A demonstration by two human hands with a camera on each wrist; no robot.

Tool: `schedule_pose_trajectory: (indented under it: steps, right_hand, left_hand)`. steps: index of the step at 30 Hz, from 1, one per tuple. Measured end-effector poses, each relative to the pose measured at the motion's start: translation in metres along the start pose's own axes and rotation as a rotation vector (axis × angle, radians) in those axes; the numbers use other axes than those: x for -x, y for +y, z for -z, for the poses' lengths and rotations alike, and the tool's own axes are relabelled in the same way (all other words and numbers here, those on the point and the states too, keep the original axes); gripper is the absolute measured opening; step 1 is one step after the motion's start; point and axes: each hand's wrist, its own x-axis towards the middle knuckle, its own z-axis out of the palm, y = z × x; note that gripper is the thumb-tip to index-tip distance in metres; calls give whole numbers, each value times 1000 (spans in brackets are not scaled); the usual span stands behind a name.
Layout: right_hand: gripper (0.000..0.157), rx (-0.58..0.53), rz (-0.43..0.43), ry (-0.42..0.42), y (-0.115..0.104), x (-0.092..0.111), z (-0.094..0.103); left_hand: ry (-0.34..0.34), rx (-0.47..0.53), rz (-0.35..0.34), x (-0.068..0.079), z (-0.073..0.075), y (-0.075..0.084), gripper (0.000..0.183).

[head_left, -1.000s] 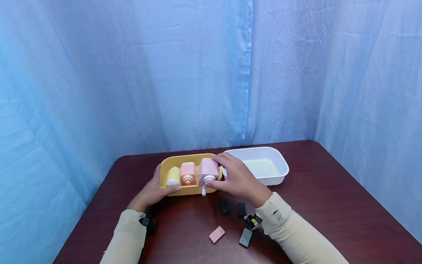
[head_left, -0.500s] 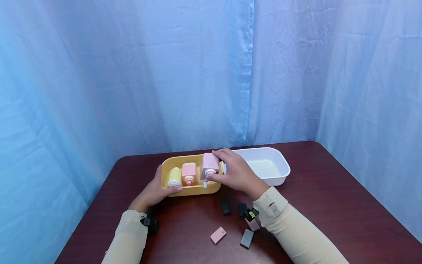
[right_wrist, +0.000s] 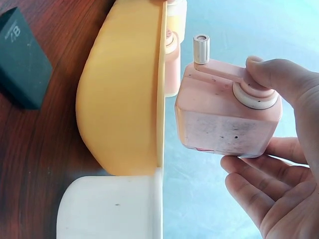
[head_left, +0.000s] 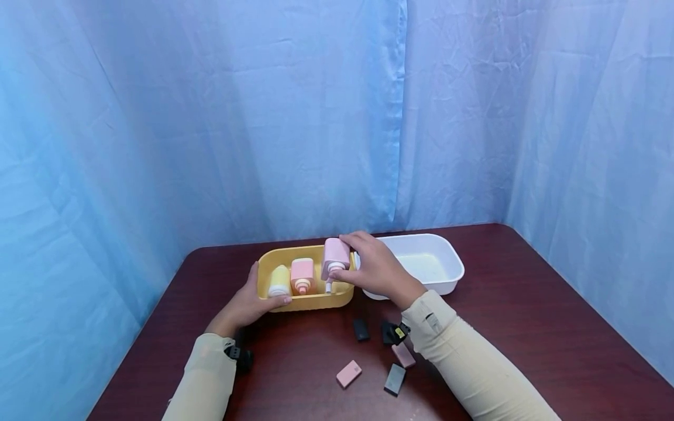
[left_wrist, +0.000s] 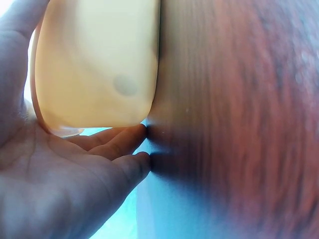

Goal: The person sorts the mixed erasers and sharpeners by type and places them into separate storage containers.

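Observation:
In the head view my right hand [head_left: 381, 266] holds a pale pink hand-crank pencil sharpener [head_left: 335, 251] over the right part of the yellow bin [head_left: 316, 302]. The right wrist view shows my thumb on the sharpener's crank hub and fingers under its body; the crank has a silvery knob. My left hand [head_left: 250, 301] grips the bin's left end, thumb along the front rim. Fingers curve around that end in the left wrist view. Inside the bin lie a yellow rounded piece [head_left: 279, 279] with a white end and a pink boxy piece [head_left: 302, 272] with a nozzle-like tip.
A white bin [head_left: 442, 285] stands right against the yellow one. Several eraser-like blocks lie in front on the dark red table [head_left: 526, 327]: a pink block [head_left: 348, 374], a grey block [head_left: 395, 380], a black block [head_left: 361, 329]. A blue curtain [head_left: 316, 117] hangs behind.
My right hand has raised the pencil sharpener a little and moved it slightly away from me. The left hand keeps its grip on the yellow bin.

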Motion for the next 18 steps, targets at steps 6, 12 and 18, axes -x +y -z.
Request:
schedule_pose_trajectory:
  steps: [6, 12, 18]
  right_hand:
    - [80, -9, -16, -10, 3, -5, -6]
    - [78, -3, -16, -13, 7, -9, -12]
    - [80, 8, -20, -29, 9, -13, -18]
  left_hand:
    - [5, -8, 1, 2, 1, -1, 132]
    - [8, -12, 7, 1, 0, -3, 134]
    - [2, 2, -7, -1, 0, -5, 130]
